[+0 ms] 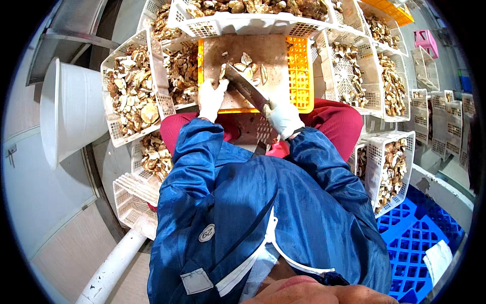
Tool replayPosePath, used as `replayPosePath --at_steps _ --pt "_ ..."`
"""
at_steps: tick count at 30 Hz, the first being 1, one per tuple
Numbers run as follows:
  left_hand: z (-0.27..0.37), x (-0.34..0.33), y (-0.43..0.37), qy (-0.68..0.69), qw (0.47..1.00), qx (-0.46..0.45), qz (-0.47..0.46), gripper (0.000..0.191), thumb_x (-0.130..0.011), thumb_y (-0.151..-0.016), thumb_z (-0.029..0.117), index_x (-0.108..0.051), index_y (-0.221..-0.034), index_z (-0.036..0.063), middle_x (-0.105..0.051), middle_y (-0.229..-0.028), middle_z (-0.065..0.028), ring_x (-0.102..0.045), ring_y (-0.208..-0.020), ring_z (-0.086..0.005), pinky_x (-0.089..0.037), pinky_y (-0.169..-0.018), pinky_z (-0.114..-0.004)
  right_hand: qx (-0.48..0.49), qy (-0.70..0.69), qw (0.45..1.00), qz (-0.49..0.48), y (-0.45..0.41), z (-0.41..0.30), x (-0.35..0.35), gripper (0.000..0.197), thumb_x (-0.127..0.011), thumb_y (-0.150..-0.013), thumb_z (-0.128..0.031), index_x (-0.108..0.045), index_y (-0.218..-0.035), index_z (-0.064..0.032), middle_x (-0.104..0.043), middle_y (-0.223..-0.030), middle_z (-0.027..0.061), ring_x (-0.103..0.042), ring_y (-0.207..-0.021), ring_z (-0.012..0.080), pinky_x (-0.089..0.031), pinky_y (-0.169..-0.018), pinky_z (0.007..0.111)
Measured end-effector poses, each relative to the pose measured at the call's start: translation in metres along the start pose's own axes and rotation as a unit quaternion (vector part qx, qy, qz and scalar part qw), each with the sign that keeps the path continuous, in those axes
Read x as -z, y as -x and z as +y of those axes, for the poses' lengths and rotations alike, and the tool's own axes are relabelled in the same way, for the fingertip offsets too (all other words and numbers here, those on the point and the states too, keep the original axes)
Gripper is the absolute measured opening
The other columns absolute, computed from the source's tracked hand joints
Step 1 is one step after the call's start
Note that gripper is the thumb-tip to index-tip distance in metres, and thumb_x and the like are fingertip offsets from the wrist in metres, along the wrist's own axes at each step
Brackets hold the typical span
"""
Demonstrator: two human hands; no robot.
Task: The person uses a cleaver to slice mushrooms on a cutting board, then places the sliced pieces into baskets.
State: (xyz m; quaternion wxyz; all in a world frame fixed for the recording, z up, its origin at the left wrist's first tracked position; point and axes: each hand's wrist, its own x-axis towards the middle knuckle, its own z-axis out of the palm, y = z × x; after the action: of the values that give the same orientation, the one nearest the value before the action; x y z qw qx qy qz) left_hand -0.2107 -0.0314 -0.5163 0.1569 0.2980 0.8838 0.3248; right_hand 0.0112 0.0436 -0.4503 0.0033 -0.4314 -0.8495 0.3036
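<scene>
My right hand [283, 116], in a white glove, is closed on the handle of a broad-bladed knife [245, 87]. The blade points up and to the left over a brown cutting board [273, 49], which lies on an orange plastic crate [300, 72]. Also gloved in white, my left hand [213, 95] is at the board's left edge, its fingers holding a mushroom piece [223, 71] beside the blade tip. Several cut mushroom pieces [248, 72] lie on the board just beyond the blade.
White plastic crates of mushrooms stand on the left [129, 91], the right [393, 83] and across the front [258, 24]. A white bucket [72, 110] is at far left. Blue plastic pallets [410, 243] lie at lower right, and a pink stool [426, 42] stands at upper right.
</scene>
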Motion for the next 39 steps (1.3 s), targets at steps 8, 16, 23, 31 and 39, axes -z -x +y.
replayPosePath --at_steps 8,16,23,31,39 --pt "-0.006 -0.006 -0.013 -0.029 0.999 -0.010 -0.011 0.043 -0.071 -0.070 0.032 -0.060 -0.095 -0.0016 -0.066 -0.082 -0.0199 -0.064 -0.077 -0.0309 -0.050 -0.070 -0.039 -0.007 -0.046 0.999 0.008 0.009 0.006 0.008 0.022 -0.053 -0.086 -0.025 -0.062 -0.096 -0.0081 -0.063 -0.083 0.0219 -0.062 -0.079 0.0394 -0.049 -0.070 0.046" --pt "0.003 0.002 -0.014 0.058 0.993 0.044 -0.091 0.054 -0.073 -0.073 0.043 -0.060 -0.100 -0.0019 -0.067 -0.082 -0.0165 -0.065 -0.076 -0.0261 -0.050 -0.070 -0.036 -0.108 -0.184 0.977 -0.011 0.011 0.037 -0.014 0.029 -0.054 -0.086 -0.029 -0.062 -0.101 -0.0066 -0.063 -0.084 0.0238 -0.061 -0.080 0.0404 -0.049 -0.072 0.045" --pt "0.003 -0.011 -0.043 -0.130 0.989 -0.072 -0.024 0.042 -0.069 -0.075 0.034 -0.059 -0.095 -0.0025 -0.065 -0.083 -0.0196 -0.063 -0.076 -0.0339 -0.050 -0.070 -0.041 -0.061 -0.141 0.988 -0.009 0.014 0.032 0.003 0.030 -0.053 -0.085 -0.033 -0.063 -0.097 -0.0076 -0.064 -0.086 0.0221 -0.062 -0.083 0.0392 -0.049 -0.073 0.044" --pt "0.067 0.038 -0.020 0.491 0.860 0.130 -0.047 0.017 -0.066 -0.084 0.015 -0.060 -0.088 -0.0001 -0.062 -0.076 -0.0044 -0.056 -0.060 -0.0114 -0.045 -0.056 -0.023 -0.087 -0.207 0.971 -0.085 0.020 0.041 -0.001 0.034 -0.053 -0.084 -0.030 -0.062 -0.104 -0.0046 -0.064 -0.092 0.0234 -0.062 -0.088 0.0383 -0.048 -0.079 0.042" --pt "0.232 -0.035 -0.016 0.396 0.858 -0.125 -0.304 0.041 -0.062 -0.086 0.023 -0.056 -0.117 -0.0030 -0.064 -0.105 -0.0129 -0.061 -0.095 -0.0185 -0.047 -0.085 -0.029 -0.043 -0.223 0.974 0.004 0.020 0.060 -0.021 0.032 -0.055 -0.088 -0.025 -0.061 -0.110 -0.0019 -0.065 -0.079 0.0157 -0.062 -0.073 0.0233 -0.049 -0.069 0.034"
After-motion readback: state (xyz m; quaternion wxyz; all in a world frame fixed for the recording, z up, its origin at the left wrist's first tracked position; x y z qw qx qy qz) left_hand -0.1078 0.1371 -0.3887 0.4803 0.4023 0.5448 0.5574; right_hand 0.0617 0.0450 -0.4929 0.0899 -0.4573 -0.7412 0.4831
